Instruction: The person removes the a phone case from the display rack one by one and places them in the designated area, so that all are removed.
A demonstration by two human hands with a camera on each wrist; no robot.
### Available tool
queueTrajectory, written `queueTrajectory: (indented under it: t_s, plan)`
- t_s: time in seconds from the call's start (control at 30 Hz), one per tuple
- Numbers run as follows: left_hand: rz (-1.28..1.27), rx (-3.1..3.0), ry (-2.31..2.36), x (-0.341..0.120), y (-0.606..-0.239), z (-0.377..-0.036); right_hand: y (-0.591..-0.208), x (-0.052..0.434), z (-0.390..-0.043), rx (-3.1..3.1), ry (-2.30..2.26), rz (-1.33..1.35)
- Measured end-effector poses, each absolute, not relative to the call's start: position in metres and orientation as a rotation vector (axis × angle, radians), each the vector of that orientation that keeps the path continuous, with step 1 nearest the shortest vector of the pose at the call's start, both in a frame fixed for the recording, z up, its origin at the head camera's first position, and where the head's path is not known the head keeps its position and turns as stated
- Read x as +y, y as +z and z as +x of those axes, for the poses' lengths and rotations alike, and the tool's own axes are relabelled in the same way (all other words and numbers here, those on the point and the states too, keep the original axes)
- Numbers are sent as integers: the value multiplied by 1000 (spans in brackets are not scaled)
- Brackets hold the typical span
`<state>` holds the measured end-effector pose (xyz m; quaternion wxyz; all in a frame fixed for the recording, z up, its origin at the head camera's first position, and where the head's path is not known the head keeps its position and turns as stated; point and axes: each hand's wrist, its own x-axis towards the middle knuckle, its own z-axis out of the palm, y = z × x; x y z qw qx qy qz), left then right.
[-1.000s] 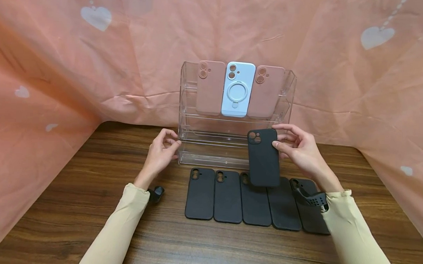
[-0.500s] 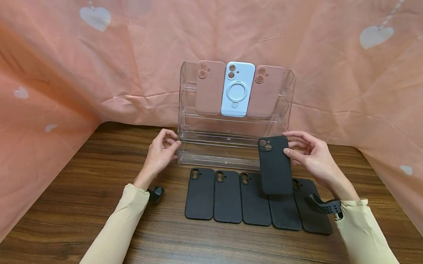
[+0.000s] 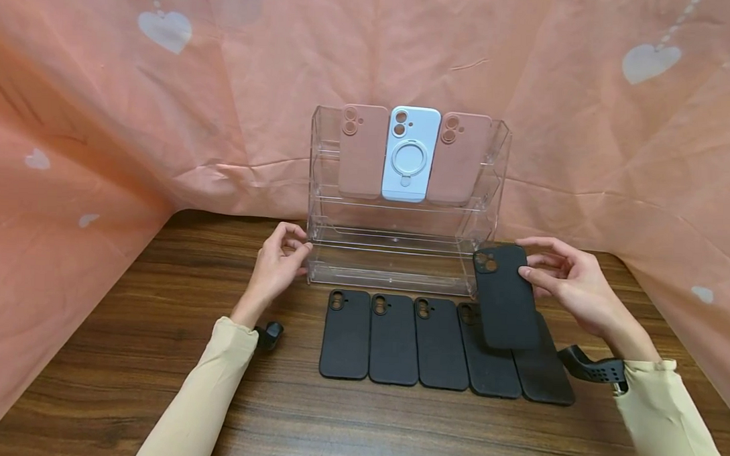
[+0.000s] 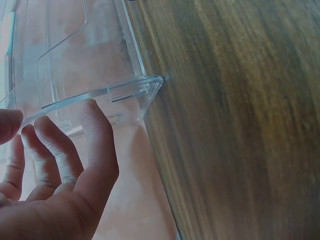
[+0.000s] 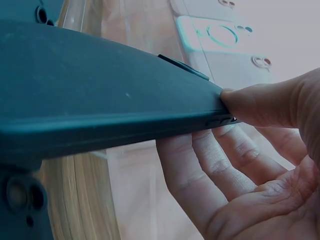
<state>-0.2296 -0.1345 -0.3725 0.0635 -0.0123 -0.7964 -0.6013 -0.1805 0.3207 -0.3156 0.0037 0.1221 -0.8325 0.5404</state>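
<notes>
My right hand (image 3: 574,285) pinches a black phone case (image 3: 507,300) by its upper right edge, thumb on its back and fingers behind. The case hangs tilted over the right end of a row of several black phone cases lying on the table, such as the leftmost case (image 3: 345,341). In the right wrist view the thumb presses near the side buttons of the held case (image 5: 100,90). My left hand (image 3: 276,262) grips the left side of a clear acrylic display rack (image 3: 390,280); in the left wrist view its fingers curl at the side panel (image 4: 95,65).
On the rack's top tier stand a pink case (image 3: 362,161), a white case with a ring (image 3: 409,179) and another pink case (image 3: 457,167). Pink curtain (image 3: 254,117) surrounds the wooden table (image 3: 274,413) at the back and sides.
My right hand has carried the black phone case rightward and a little toward me, from over the middle of the row to its right end. The left hand stays at the rack.
</notes>
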Motion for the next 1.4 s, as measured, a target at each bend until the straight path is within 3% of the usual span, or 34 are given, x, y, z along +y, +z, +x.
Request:
queueTrajectory:
  t_s: [0.57,1.4]
  plan:
    - [-35,-2412,-1796,-135,-374,-231,-325,365,-164,-2704,1534,292]
    - [-37,-2415,-1800,-135,-374,-231,-347,414,-143,-2572,1791,207]
